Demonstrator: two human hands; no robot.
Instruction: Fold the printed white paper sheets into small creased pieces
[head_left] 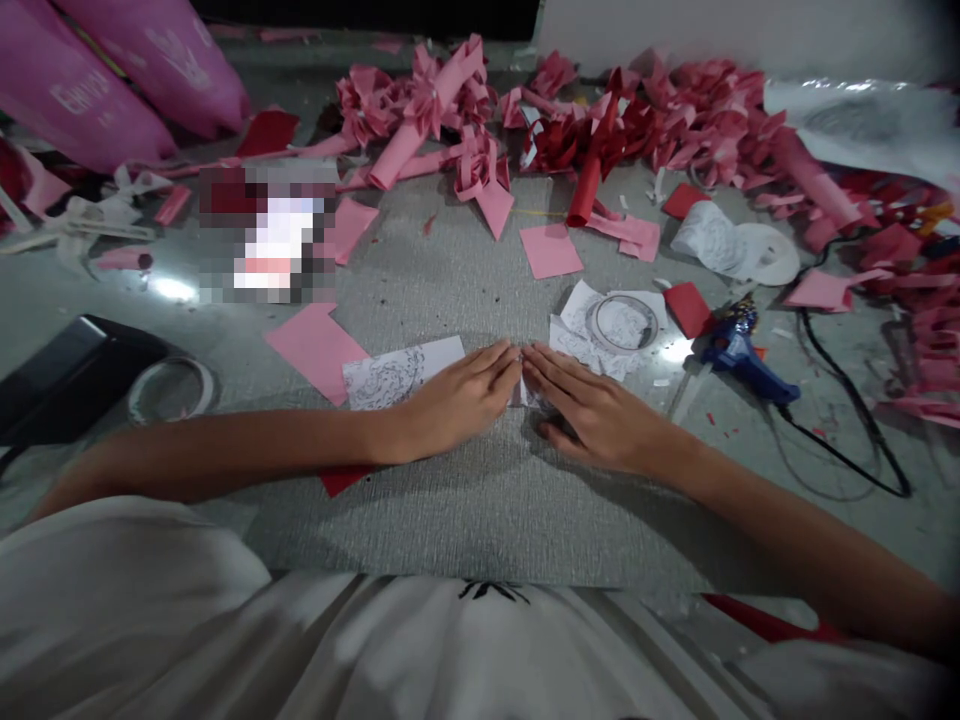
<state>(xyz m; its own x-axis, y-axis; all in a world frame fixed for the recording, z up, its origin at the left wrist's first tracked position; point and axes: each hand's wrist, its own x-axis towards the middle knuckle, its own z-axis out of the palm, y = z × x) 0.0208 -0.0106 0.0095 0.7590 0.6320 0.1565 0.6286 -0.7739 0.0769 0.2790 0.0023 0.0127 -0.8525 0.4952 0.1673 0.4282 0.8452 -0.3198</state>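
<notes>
A small white piece of paper (523,390) lies on the grey textured mat, mostly hidden by my hands. My left hand (472,395) bears down on it from the left, fingers close together and bent at the tips. From the right, my right hand (589,405) rests on the same piece with long, stretched fingers and the thumb apart. The fingertips of both hands nearly meet. Beside my left wrist is a white sheet with dark printed swirls (390,375), overlapping a pink paper square (319,345). A red paper (343,480) peeks out below my left forearm.
Beyond my right hand are a tape roll (624,322) on printed paper and a blue glue gun (750,360) with its cord. Another tape roll (172,390) lies left. Pink and red paper shapes (697,110) line the back. A pink square (551,250) sits ahead.
</notes>
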